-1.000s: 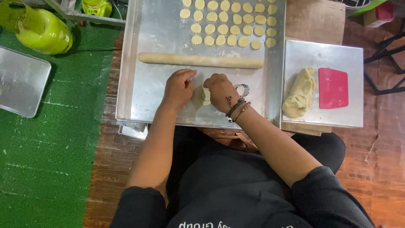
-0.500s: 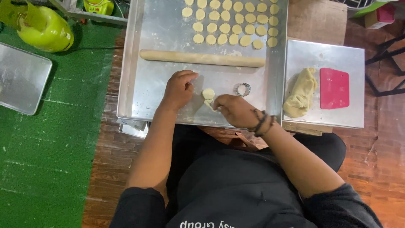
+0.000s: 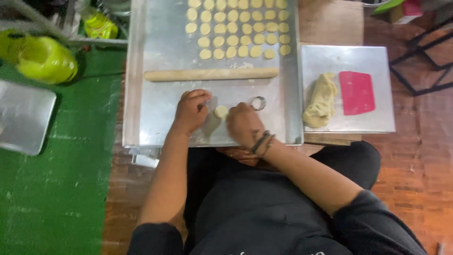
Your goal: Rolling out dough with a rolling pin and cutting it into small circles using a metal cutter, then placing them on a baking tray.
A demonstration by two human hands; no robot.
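Left hand (image 3: 189, 112): rests knuckles up on the big metal tray (image 3: 155, 94), fingers curled; something thin and grey shows at its fingertips, too small to name, so whether it grips anything I cannot tell
Right hand (image 3: 244, 125): rests on the tray floor just right of the left hand, fingers bent down; what it holds, if anything, I cannot tell
Dough round (image 3: 221, 111): small pale disc lying flat in the gap between the two hands, touching or nearly touching the right fingertips, a little further from the left
Nearer hand: right, by a small margin
Ring cutter (image 3: 257, 102): small metal ring lying flat, just beyond the right hand and on its far right side, free of both hands
Dough roll (image 3: 211, 74): long pale roll lying across the tray beyond both hands, long axis left to right, well apart from the fingers
Cut rounds (image 3: 236, 28): rows of pale discs beyond the roll, at the far end of the tray
Small tray (image 3: 368, 61): to the right of the right hand, bearing a dough lump (image 3: 321, 100) and a red scraper (image 3: 357, 92) side by side
Left of the left hand: green mat (image 3: 52, 189), a yellow-green helmet (image 3: 45, 60), another metal tray (image 3: 21, 115)
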